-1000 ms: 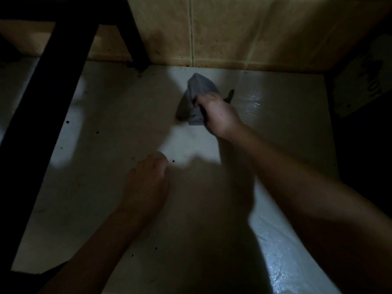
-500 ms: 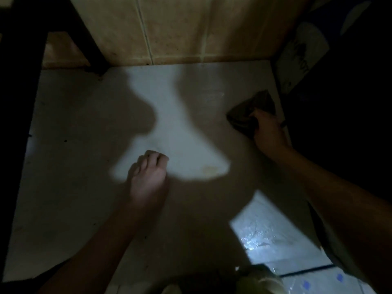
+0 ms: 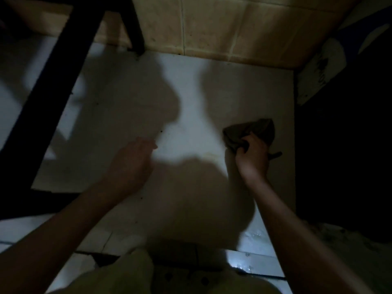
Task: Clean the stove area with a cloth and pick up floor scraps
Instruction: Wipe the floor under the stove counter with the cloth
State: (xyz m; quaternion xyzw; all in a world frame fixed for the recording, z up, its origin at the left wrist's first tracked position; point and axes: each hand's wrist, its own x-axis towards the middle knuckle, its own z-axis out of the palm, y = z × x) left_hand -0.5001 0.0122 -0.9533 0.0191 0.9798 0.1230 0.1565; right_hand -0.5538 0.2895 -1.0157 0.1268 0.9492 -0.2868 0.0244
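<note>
Head view. The right hand (image 3: 252, 160) clamps its curled fingers on the dark cloth (image 3: 254, 128). The cloth lies bunched on the white surface (image 3: 191, 92) near its right edge, much where it lay half a second earlier. It is now well away from the tiled wall (image 3: 233, 28), close to which it was a second ago. The left hand (image 3: 131, 164), previously knuckled under, now has its fingers loosely extended and holds nothing; contact with the surface cannot be told. A dark speck (image 3: 161, 131) lies just beyond its fingertips. A black frame (image 3: 53, 92) crosses the left side.
</note>
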